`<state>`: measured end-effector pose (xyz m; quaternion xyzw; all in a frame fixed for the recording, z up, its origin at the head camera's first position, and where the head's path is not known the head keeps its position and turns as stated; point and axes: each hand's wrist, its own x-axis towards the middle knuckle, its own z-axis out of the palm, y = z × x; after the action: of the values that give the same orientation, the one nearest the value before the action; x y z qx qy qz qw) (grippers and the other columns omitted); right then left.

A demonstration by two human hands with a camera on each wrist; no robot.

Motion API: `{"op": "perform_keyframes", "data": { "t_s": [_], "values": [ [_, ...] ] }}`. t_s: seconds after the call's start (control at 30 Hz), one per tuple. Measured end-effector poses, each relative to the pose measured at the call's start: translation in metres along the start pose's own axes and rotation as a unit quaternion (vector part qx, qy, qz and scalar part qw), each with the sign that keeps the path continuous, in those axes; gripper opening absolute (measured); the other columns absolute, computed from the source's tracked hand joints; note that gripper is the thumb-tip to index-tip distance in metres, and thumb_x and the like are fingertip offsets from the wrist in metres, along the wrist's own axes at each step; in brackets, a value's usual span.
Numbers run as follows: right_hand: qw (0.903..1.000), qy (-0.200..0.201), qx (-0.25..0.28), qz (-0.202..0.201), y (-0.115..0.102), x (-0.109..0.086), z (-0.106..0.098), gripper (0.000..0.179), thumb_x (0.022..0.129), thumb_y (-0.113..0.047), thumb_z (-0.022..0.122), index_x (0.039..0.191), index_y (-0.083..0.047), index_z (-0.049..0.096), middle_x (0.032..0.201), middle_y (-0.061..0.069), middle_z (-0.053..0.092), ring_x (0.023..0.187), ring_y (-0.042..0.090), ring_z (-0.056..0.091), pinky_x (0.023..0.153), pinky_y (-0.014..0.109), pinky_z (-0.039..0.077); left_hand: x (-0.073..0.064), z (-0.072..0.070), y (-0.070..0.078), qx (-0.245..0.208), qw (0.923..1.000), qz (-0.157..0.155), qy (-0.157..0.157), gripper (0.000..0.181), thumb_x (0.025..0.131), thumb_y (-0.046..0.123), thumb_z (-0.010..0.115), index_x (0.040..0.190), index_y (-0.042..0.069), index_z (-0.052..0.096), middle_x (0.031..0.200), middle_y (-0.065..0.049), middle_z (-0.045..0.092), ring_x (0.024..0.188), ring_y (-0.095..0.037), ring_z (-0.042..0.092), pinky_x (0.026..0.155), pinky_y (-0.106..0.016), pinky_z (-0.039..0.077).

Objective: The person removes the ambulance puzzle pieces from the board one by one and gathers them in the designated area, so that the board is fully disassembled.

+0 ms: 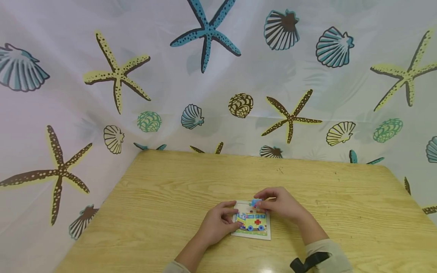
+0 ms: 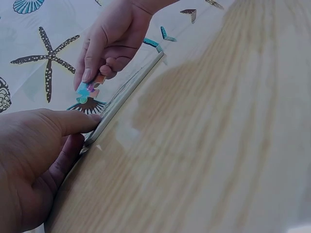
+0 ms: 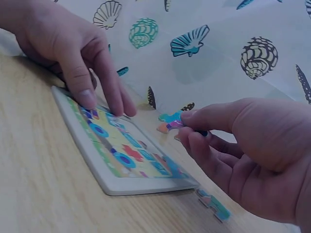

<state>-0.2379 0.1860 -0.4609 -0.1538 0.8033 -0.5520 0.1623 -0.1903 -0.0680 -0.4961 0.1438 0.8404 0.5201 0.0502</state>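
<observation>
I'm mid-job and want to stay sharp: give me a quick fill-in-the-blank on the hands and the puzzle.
1. The person's ____ hand pinches a loose piece.
2. In the head view, the left hand touches the puzzle on its ____ side.
3. The pictured van is mainly ____.
4. The cross on it is ____.

Missing words: right; left; yellow; red.

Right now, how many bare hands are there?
2: the bare left hand, on the left side of the square, white-rimmed puzzle board; the bare right hand, by its far right corner.
</observation>
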Motion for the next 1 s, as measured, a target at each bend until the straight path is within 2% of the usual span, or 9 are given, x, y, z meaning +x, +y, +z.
{"op": "perform_keyframes", "data": {
  "t_s": [0.17, 0.37, 0.43, 0.7, 1.0],
  "values": [
    [0.9991, -0.009, 0.04, 0.012, 0.0, -0.002, -0.008, 0.035, 0.096, -0.019, 0.068, 0.122, 0.005, 0.065, 0.097, 0.01, 0.07, 0.079, 0.013, 0.066, 0.072, 0.027, 0.059, -0.002, -0.001, -0.001, -0.004, 1.0, 0.001, 0.004, 0.043, 0.081, 0.017, 0.084, 0.118, 0.0, 0.071, 0.146, -0.008, 0.054, 0.083, -0.01, 0.058, 0.07, -0.016, 0.052],
    [0.9995, 0.016, 0.015, 0.02, 0.0, -0.006, -0.018, 0.036, 0.095, -0.026, 0.069, 0.119, 0.001, 0.068, 0.09, 0.006, 0.07, 0.07, 0.017, 0.058, 0.064, 0.027, 0.052, 0.0, 0.0, -0.002, -0.003, 1.0, 0.002, 0.006, 0.042, 0.082, 0.016, 0.083, 0.119, 0.001, 0.07, 0.145, -0.008, 0.055, 0.083, -0.008, 0.058, 0.071, -0.016, 0.053],
    [0.9994, 0.023, 0.01, 0.023, 0.001, -0.008, -0.023, 0.036, 0.095, -0.027, 0.069, 0.118, 0.0, 0.068, 0.092, 0.005, 0.071, 0.071, 0.018, 0.058, 0.064, 0.027, 0.051, 0.001, 0.001, -0.002, -0.003, 1.0, 0.002, 0.005, 0.041, 0.082, 0.015, 0.083, 0.119, 0.001, 0.071, 0.145, -0.008, 0.055, 0.083, -0.007, 0.058, 0.072, -0.015, 0.053],
    [0.9987, 0.024, 0.012, 0.044, 0.009, -0.017, -0.044, 0.043, 0.096, -0.03, 0.068, 0.125, 0.001, 0.065, 0.099, 0.006, 0.071, 0.085, 0.021, 0.072, 0.071, 0.029, 0.057, 0.0, 0.002, -0.001, -0.004, 1.0, 0.004, 0.001, 0.04, 0.083, 0.014, 0.082, 0.119, 0.002, 0.07, 0.146, -0.007, 0.054, 0.082, -0.007, 0.058, 0.073, -0.015, 0.053],
    [0.9963, 0.027, 0.047, 0.068, 0.015, -0.027, -0.062, 0.043, 0.098, -0.02, 0.065, 0.13, 0.008, 0.058, 0.104, 0.009, 0.07, 0.083, 0.017, 0.071, 0.078, 0.031, 0.061, 0.0, 0.002, -0.003, -0.006, 1.0, 0.005, 0.003, 0.039, 0.083, 0.014, 0.082, 0.118, 0.002, 0.071, 0.145, -0.007, 0.054, 0.082, -0.007, 0.059, 0.073, -0.015, 0.053]
  ]
}}
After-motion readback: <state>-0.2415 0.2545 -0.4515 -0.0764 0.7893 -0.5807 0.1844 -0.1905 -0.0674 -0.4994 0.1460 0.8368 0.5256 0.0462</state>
